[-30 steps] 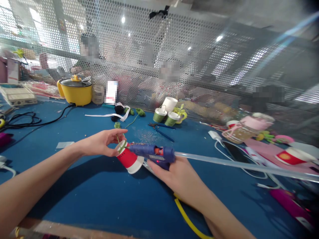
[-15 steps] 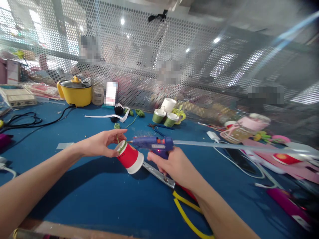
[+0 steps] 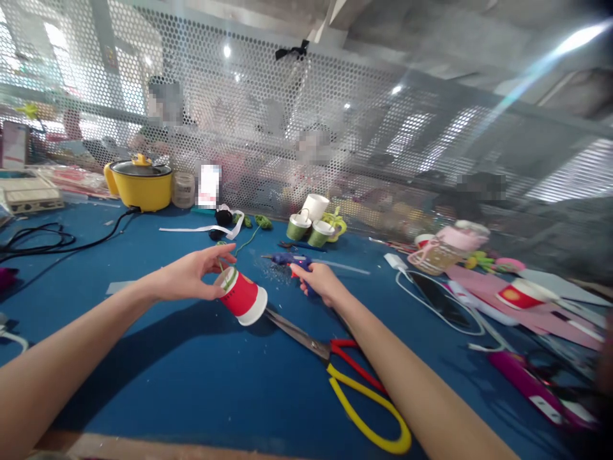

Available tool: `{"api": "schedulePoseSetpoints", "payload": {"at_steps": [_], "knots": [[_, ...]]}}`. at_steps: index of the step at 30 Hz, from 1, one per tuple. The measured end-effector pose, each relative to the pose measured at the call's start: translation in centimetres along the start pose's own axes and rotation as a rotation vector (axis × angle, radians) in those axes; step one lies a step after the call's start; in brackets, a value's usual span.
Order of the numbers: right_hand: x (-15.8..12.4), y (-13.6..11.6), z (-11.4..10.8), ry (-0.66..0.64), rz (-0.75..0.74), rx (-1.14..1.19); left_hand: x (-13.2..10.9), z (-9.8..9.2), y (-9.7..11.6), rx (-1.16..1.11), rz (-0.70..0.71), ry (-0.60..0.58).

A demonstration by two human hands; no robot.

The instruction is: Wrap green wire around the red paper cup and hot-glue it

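No writing can be read anywhere (all too blurred).

The blue table point(image 3: 182, 390) carries scissors point(image 3: 326, 349), a yellow pot point(image 3: 140, 190), 2 green cups point(image 3: 297, 229), a black cable point(image 3: 112, 227) and a white ribbon point(image 3: 191, 228).

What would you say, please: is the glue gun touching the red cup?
Apart. The head view shows blue table between the glue gun, in the right hand, and the red cup in the left hand.

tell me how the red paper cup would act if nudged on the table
Probably light and easily crushed: the red paper cup looks thin-walled and is pinched by the left hand alone. Held tilted, its tapered shape would likely roll in a curve on the table.
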State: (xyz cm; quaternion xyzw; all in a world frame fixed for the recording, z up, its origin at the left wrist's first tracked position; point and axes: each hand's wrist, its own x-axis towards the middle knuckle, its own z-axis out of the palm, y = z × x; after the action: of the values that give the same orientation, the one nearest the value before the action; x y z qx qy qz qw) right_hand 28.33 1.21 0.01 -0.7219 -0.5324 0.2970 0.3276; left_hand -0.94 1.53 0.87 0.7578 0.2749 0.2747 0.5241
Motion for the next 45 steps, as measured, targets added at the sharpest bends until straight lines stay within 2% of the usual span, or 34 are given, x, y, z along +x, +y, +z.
{"api": "schedulePoseSetpoints", "payload": {"at_steps": [4, 6, 8, 9, 11, 13, 16, 18, 21, 25, 27, 31, 36, 45], "knots": [[-0.2, -0.4, 0.1, 0.085, -0.125, -0.146, 0.0, 0.2, 0.1, 0.014, 0.019, 0.007], [-0.9, -2.0, 0.1, 0.144, -0.217, -0.195, -0.1, 0.4, 0.3, 0.031, 0.018, 0.010], [-2.1, -4.3, 0.6, 0.142, -0.333, -0.223, -0.1, 0.6, 0.6, 0.057, 0.016, 0.013], [-2.9, -5.6, 1.1, 0.103, -0.406, -0.233, -0.2, 0.7, 0.7, 0.066, 0.014, 0.012], [-4.4, -8.1, 2.4, -0.099, -0.660, -0.236, -0.2, 0.9, 0.9, 0.063, 0.023, 0.003], [-5.7, -10.0, 3.9, -0.234, -0.768, -0.252, -0.2, 0.9, 1.1, 0.054, 0.049, -0.011], [-6.5, -11.3, 5.6, -0.256, -0.719, -0.344, -0.2, 0.9, 1.2, 0.058, 0.041, -0.019], [-6.6, -11.4, 6.0, -0.278, -0.663, -0.294, -0.1, 0.8, 1.1, 0.061, 0.015, -0.009], [-6.6, -11.0, 5.5, -0.333, -0.542, -0.056, 0.0, 0.8, 1.0, 0.001, 0.018, -0.017], [-7.0, -10.0, 4.5, -0.440, -0.231, 0.348, 0.0, 0.7, 0.8, -0.144, -0.001, -0.036], [-7.1, -9.6, 4.1, -0.466, -0.173, 0.534, 0.0, 0.7, 0.8, -0.217, 0.015, -0.043], [-7.3, -9.1, 3.6, -0.479, -0.205, 0.687, -0.2, 0.9, 0.7, -0.321, 0.038, -0.062], [-7.1, -8.8, 3.1, -0.393, -0.282, 0.662, 0.0, 1.2, 0.3, -0.363, 0.113, -0.113], [-6.6, -7.6, 3.4, -0.269, -0.320, 0.610, 0.0, 1.1, 0.5, -0.341, 0.134, -0.117]]}}
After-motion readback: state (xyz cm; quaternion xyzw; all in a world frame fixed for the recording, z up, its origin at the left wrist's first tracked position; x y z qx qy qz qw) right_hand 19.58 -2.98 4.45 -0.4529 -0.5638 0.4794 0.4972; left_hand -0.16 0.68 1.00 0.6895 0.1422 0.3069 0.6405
